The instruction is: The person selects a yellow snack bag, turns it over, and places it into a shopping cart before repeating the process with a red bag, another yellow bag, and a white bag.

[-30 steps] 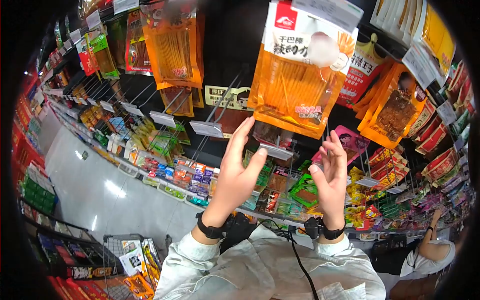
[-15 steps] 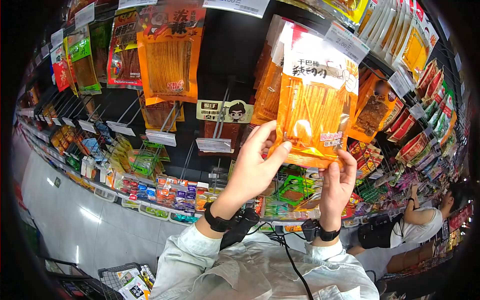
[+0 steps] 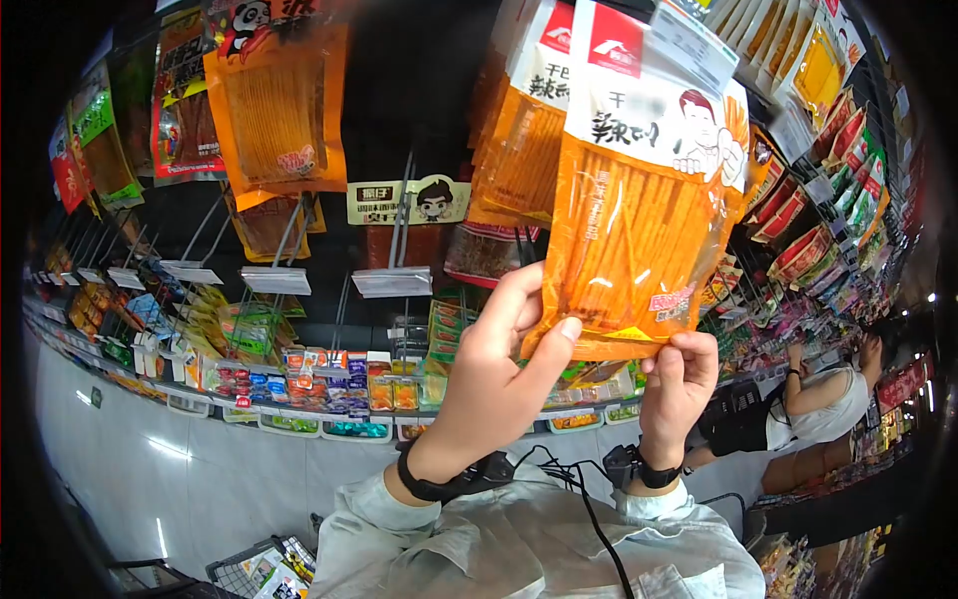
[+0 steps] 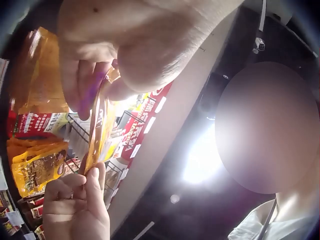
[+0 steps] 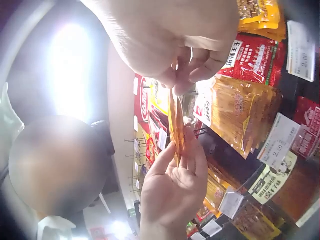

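Observation:
An orange and white snack packet (image 3: 639, 220) is held up by its lower edge in the head view. The left hand (image 3: 494, 384) pinches its lower left corner, thumb on the front. At the lower right corner the right hand (image 3: 679, 394) pinches the edge between thumb and curled fingers. Both wrist views show the packet edge-on, a thin orange strip (image 4: 100, 127) between the two hands. Behind it hang similar orange packets (image 3: 519, 150), and a price tag (image 3: 696, 42) overlaps its top.
Orange packets (image 3: 279, 110) hang on hooks at the left, above price tags (image 3: 391, 282). Small packs (image 3: 329, 379) fill the lower shelf. A wire basket (image 3: 239, 574) stands on the floor (image 3: 200, 459) at the lower left. Another person (image 3: 818, 404) is at the right.
Both hands have risen from below the packet and taken hold of its lower corners. The packet stands out in front of the similar ones, and the head view has shifted.

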`<control>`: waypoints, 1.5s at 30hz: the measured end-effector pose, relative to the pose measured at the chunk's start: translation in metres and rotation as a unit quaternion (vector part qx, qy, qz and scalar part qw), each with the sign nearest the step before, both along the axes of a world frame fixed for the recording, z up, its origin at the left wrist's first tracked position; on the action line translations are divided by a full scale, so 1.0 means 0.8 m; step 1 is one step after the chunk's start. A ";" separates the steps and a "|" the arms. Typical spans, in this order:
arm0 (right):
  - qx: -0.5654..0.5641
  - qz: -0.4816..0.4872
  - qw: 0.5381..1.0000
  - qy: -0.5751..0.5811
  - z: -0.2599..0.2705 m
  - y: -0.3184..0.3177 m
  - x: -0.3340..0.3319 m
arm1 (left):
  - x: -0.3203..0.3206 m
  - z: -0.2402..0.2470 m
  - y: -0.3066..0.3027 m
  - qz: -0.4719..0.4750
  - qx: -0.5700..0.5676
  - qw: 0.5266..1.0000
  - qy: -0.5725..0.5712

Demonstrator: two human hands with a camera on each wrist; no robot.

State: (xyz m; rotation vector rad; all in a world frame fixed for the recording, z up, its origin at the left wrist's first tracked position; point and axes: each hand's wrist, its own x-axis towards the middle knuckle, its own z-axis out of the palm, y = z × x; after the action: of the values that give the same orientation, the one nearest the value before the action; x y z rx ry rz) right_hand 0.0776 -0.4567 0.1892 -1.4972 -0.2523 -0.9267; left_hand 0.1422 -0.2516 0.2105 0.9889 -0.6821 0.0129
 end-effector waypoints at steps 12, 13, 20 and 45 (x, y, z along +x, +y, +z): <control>0.032 0.231 0.970 0.075 -0.056 -0.062 -0.013 | -0.062 -0.087 -0.037 0.057 -0.006 0.984 0.168; 0.004 0.235 0.968 0.086 -0.057 -0.068 -0.012 | -0.070 -0.094 -0.042 0.064 -0.003 0.981 0.183; -0.027 0.383 0.910 0.158 -0.098 -0.108 -0.036 | -0.140 -0.139 -0.093 0.161 -0.006 0.944 0.289; 0.031 0.551 0.751 0.363 -0.137 -0.102 -0.145 | -0.327 -0.210 -0.151 -0.160 -0.293 0.849 0.409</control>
State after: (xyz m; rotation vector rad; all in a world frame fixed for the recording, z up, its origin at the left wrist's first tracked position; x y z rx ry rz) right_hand -0.0384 -0.5381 0.0792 -1.2155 -0.4408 0.6052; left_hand -0.1197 -0.3727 0.0421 0.2106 -0.0162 -0.4506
